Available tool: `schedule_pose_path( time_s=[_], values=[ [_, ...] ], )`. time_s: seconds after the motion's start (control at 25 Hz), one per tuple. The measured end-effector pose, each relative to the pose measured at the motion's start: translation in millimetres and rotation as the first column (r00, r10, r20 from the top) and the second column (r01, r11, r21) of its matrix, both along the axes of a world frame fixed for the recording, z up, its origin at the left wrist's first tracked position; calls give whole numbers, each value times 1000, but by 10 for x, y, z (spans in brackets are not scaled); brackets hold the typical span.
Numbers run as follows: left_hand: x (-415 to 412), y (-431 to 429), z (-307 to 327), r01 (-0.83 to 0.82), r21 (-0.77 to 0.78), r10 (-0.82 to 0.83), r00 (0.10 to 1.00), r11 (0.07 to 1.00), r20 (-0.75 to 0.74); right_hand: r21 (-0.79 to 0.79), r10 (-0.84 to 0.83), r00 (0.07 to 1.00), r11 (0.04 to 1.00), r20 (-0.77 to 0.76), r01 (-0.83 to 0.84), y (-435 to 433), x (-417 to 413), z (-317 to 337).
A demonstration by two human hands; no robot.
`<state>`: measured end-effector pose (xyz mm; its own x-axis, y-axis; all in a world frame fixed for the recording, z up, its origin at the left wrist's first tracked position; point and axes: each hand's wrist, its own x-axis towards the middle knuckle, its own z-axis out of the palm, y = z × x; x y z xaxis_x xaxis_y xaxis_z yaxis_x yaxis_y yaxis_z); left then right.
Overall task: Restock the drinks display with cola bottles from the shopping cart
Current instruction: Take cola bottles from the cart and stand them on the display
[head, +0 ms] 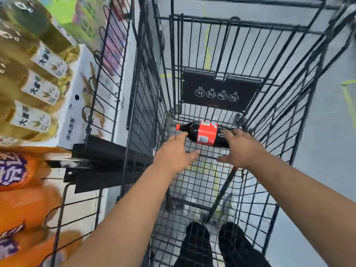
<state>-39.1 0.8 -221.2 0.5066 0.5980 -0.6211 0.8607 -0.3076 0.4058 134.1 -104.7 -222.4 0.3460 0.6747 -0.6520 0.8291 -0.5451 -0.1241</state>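
The left hand (174,151) and right hand (239,149) are hovering inside the shopping cart (269,116), fingers apart, flanking the cola bottle (207,133) lying on the cart's floor.

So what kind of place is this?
Most likely a supermarket aisle: a wire shopping cart with a cola bottle lying in it, beside racks stocked with orange drink bottles and yellowish labelled bottles.

cart plaque (219,89), "NG" printed upside down
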Motion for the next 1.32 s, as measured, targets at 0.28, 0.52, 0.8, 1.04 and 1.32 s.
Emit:
schedule_pose_path(
  time_s=[0.28,0.52,0.8,1.04,1.32],
  values=[
    [575,222,-1423,-553,-312,579,815,772,-13,-95,30,999,995,-34,-33,497,536,-1383],
    [978,384,-2342,-821,-474,934,357,317,7,-151,66,998,986,3,-65,742,758,-2012],
    [1066,428,-2466,-778,-620,981,179,97,-71,-88,127,992,988,3,-126,730,846,-2143],
    [1028,442,-2482,-753,-646,974,218,128,-61,-142,-200,912,977,-357,159,663,897,-2171],
    [993,370,-2419,-737,-661,975,221,145,-33,-126,-275,878,961,-391,245,558,813,-2199]
  ],
)
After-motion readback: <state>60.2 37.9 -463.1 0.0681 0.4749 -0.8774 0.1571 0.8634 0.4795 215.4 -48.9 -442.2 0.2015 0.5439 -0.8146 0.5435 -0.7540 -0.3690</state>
